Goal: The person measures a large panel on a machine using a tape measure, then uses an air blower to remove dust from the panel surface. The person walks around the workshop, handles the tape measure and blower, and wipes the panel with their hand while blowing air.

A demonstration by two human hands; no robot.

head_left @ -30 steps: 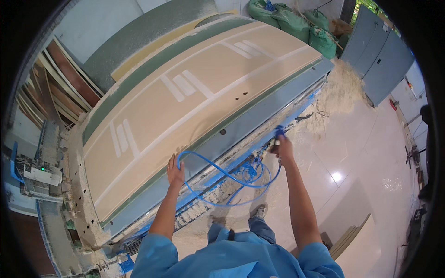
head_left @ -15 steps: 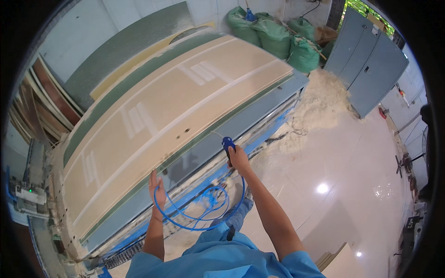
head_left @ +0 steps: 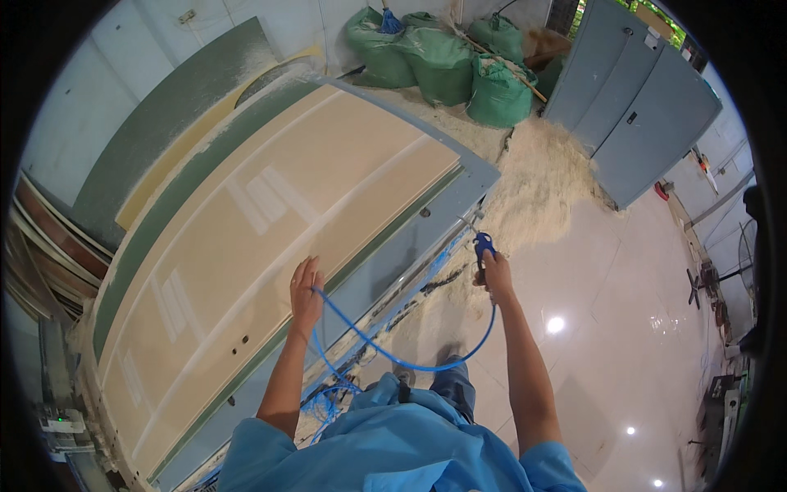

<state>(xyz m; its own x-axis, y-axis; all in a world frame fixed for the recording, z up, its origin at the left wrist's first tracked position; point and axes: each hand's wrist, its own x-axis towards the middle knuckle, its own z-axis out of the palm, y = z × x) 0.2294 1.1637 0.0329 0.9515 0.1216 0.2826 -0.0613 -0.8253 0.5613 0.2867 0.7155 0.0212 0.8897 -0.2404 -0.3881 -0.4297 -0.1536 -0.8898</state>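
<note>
In my right hand (head_left: pixel 497 277) is a blue air blow gun (head_left: pixel 484 244), gripped by its handle, its thin nozzle reaching past the blue-grey table edge (head_left: pixel 474 184). A blue air hose (head_left: pixel 393 356) hangs from the gun in a loop and rises to my left hand (head_left: pixel 307 291). There it is caught by the thumb side, while the fingers reach up over the front edge of a large beige panel (head_left: pixel 246 271). Pale rectangular patterns and two small dark holes show on the panel. A green board (head_left: pixel 209 139) lies under it.
Pale dust is heaped on the floor (head_left: pixel 541 176) beyond the table corner. Green sacks (head_left: pixel 438 70) stand at the back, near a grey metal cabinet (head_left: pixel 631 107). Curved-looking boards (head_left: pixel 53 246) lean at the left. More blue hose (head_left: pixel 328 406) lies tangled below the table edge.
I have shifted rightward along the table, so the panel sits further left in view. The blow gun has moved from over the panel's front edge to the table's right end.
</note>
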